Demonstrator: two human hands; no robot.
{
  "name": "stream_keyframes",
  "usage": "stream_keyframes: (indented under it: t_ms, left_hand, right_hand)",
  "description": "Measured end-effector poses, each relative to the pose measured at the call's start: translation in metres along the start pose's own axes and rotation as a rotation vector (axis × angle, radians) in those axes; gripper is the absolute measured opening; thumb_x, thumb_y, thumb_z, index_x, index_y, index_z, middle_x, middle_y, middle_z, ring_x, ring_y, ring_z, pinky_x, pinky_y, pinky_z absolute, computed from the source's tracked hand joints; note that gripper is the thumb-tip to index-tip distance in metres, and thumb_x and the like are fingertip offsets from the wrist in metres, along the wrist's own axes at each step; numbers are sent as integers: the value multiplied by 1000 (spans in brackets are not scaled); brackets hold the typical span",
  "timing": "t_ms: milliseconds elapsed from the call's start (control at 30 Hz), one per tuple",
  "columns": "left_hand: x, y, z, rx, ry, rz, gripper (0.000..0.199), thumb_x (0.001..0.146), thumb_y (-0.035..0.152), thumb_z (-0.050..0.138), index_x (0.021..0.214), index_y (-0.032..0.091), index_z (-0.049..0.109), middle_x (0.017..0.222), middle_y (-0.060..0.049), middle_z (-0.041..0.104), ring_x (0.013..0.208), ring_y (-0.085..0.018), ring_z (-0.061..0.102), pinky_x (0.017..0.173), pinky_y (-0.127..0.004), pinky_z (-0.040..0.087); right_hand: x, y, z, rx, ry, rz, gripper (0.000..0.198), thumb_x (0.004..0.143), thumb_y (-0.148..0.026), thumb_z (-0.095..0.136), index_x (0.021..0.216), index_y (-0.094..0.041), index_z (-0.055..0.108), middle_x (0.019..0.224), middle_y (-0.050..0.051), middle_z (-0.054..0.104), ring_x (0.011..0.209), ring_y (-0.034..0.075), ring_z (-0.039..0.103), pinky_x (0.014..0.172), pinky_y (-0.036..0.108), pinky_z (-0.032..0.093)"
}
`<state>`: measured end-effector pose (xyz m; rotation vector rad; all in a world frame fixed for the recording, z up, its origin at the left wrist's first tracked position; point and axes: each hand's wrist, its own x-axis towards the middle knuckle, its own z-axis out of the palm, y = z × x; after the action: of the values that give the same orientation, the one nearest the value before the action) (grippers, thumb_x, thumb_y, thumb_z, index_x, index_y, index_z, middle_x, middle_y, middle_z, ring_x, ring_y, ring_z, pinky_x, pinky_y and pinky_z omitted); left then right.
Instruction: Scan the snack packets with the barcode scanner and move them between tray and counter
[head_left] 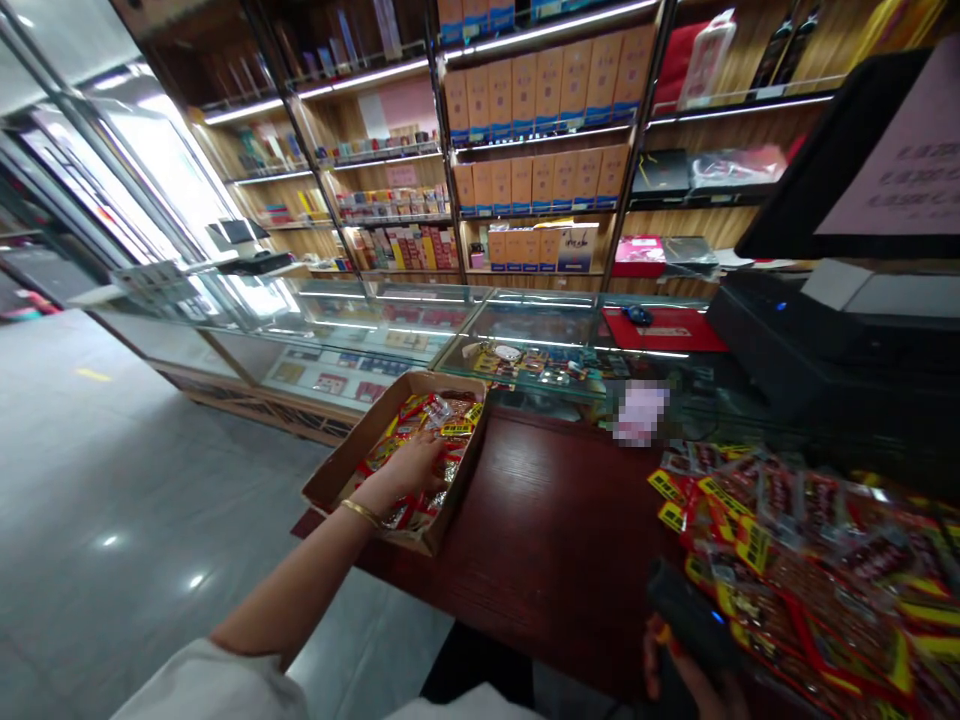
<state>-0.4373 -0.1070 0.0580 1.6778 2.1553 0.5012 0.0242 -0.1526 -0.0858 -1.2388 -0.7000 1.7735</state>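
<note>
My left hand (414, 465), with a gold bangle at the wrist, reaches into an open cardboard box (330, 478). Its fingers are apart and rest on snack packets (415, 405) inside, in red and yellow wrappers. Some fingertips are hidden among the packets. My right hand (679, 665) is wrapped around the handle of a black barcode scanner (686, 605) with a small blue light, low at the right. Just beyond the scanner lies a large heap of similar snack packets (795, 560) on the dark red wooden table (536, 500).
A glass display counter (465, 335) runs behind the table. A red mat (667, 330) bears a computer mouse (639, 315). At the right stand a dark monitor (817, 190) and a black machine (795, 350). Shelves hold several boxes (547, 90). The box overhangs the table's left edge.
</note>
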Motion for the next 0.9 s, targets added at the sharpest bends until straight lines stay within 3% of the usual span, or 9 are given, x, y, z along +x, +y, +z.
stream_keyframes:
  t_ms: [100,200,267,333,400,467,567,667,900]
  left_hand:
    - [1,1,-1,-12,34,-37,32,49,10,85,75,22,72,83,-8,73,94,-33,67,86,-35,46]
    - [-3,0,-22,-22,114,-89,15,64,24,81,72,21,69,68,-4,67,80,-28,67,77,-33,46]
    - [-12,8,-35,-205,185,-105,18,74,36,76,80,20,71,70,-3,69,76,-24,67,73,-31,48]
    - [-21,27,-37,-601,210,-108,31,77,44,74,95,19,73,78,-3,73,74,-22,68,71,-31,52]
    - [-27,53,-24,-1014,172,-123,37,73,43,77,101,19,74,83,-3,76,72,-21,70,70,-32,56]
    - [-29,81,1,-1232,84,-158,33,71,37,79,98,18,75,83,-4,77,69,-19,70,69,-31,57]
    - [-24,114,46,-1335,-56,-212,29,72,29,80,97,17,75,82,-4,78,66,-17,69,64,-27,56]
    - [-21,131,84,-1400,-84,-211,32,76,28,80,106,17,74,89,-5,78,70,-17,70,66,-27,57]
    - [-31,143,121,-1630,-68,-240,39,77,34,84,112,19,73,99,-6,79,85,-19,73,81,-32,59]
  right_hand:
    - [0,3,-3,22,-48,-46,42,58,-54,95,74,-21,75,58,3,71,44,20,63,44,32,54]
    - [-1,6,-2,34,-52,-82,41,60,-53,95,75,-21,74,59,3,71,44,20,64,45,31,54]
    - [-3,5,3,27,-38,-101,42,62,-54,94,76,-21,74,58,2,71,44,19,63,45,31,53]
    - [-6,1,10,4,-27,-121,43,64,-56,92,79,-20,74,59,2,71,45,18,63,46,30,53]
    - [-10,-5,17,-27,-17,-142,49,62,-61,91,81,-19,75,60,2,71,45,18,62,48,30,52]
    - [-15,-12,26,-85,-4,-152,55,61,-67,89,83,-18,76,59,2,71,46,18,61,47,29,51]
    - [-26,-18,37,-278,14,-210,60,67,-74,81,81,-16,77,56,3,69,47,18,60,50,28,48]
    - [-40,-23,47,-518,53,-277,62,73,-77,73,67,-16,75,53,6,69,50,20,63,54,30,48]
    - [-63,-39,61,-653,93,-314,65,78,-82,63,63,-20,73,52,6,70,51,23,66,54,30,49]
